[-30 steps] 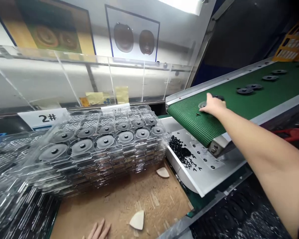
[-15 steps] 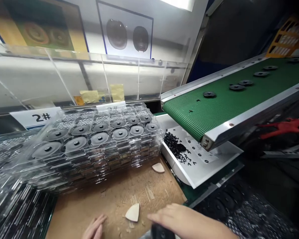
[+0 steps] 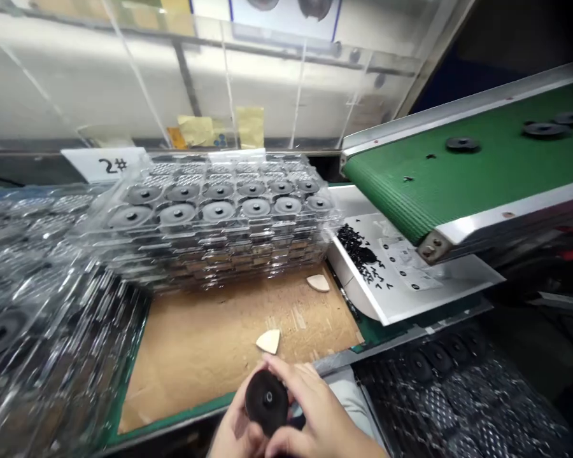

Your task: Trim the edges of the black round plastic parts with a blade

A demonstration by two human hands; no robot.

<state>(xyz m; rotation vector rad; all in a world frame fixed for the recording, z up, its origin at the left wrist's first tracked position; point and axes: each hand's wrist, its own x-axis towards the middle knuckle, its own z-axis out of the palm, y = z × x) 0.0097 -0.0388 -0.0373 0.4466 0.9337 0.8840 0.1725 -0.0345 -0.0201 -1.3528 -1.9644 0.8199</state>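
Observation:
Low in the middle of the view, both my hands hold a black round disc part (image 3: 267, 401) with a small hub in its centre. My left hand (image 3: 233, 432) grips it from the lower left with curled fingers. My right hand (image 3: 315, 413) wraps round it from the right, fingertips on its upper rim. The disc hangs just above the near edge of the brown worn board (image 3: 210, 343). A stack of clear plastic trays (image 3: 219, 222) with several identical discs in the top tray stands behind the board.
A green conveyor belt (image 3: 482, 165) at right carries several black discs. Below its end a white chute (image 3: 410, 280) holds small black scraps. Two beige wedge pieces (image 3: 269, 341) lie on the board. Loose clear trays (image 3: 38, 305) pile at left; dark filled trays (image 3: 458, 388) sit lower right.
My right hand left the belt with a disc and came down to the board's near edge. My left hand rose to join it on the disc. The view tilted downward.

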